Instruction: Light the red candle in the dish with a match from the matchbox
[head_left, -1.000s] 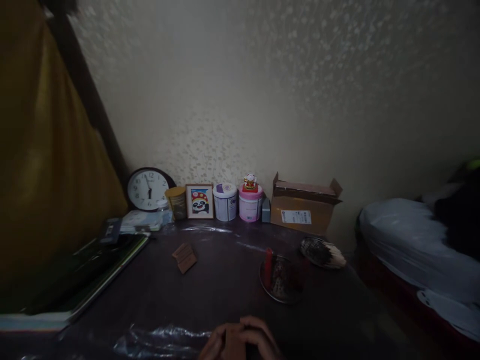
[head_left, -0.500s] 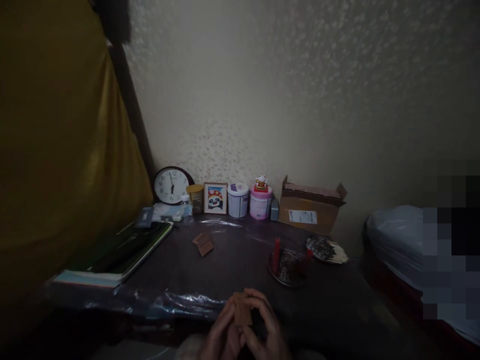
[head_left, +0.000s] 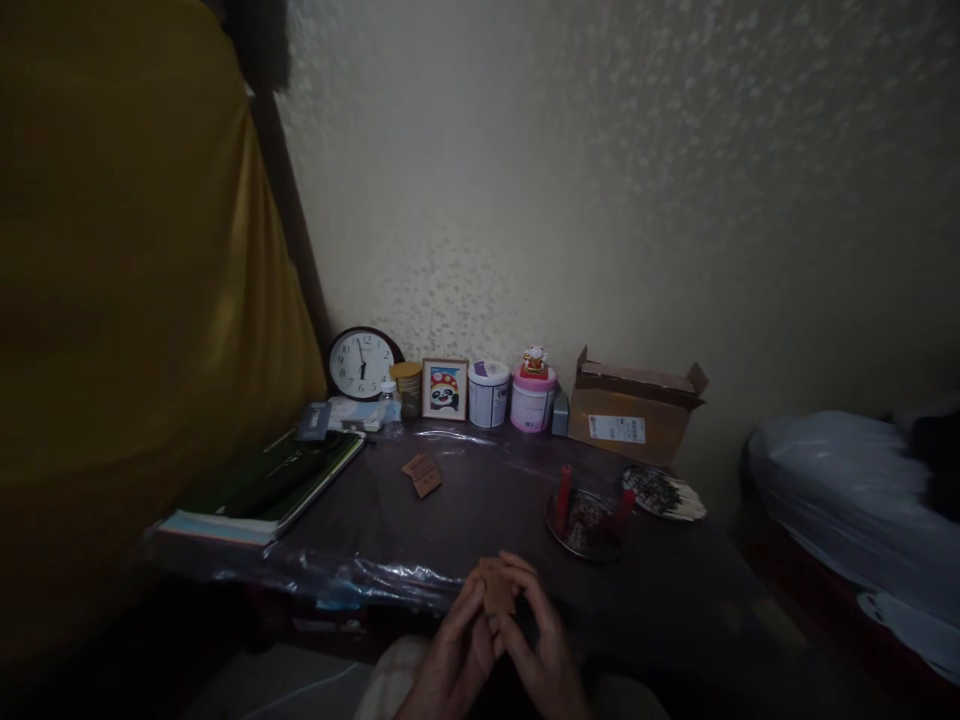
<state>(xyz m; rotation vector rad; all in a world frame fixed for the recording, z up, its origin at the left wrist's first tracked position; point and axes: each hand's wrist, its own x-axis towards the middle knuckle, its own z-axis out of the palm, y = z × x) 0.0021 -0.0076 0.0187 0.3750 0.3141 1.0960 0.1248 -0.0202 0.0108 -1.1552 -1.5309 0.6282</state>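
Note:
Both of my hands are together at the table's near edge, around a small brown cardboard packet (head_left: 498,590). My left hand (head_left: 461,640) closes on the packet's left side, and my right hand (head_left: 538,635) grips it from the right with the thumb low and the fingers along the top. The palms and the packet's underside are hidden. Farther up the table lies an open, folded brown card (head_left: 422,475) of similar colour. To the right, red candles (head_left: 563,500) stand on a round metal plate (head_left: 576,550) with dark bits on it.
Behind it, a second plate (head_left: 652,492) holds pale sticks. Along the wall stand a clock (head_left: 361,365), a framed panda picture (head_left: 445,390), two tubs (head_left: 489,395) and a cardboard box (head_left: 626,415). Large books (head_left: 262,490) lie left, beside a yellow curtain (head_left: 150,300).
The view has shifted slightly, so the scene sits farther right and a little higher. Both hands keep the same hold on the brown packet.

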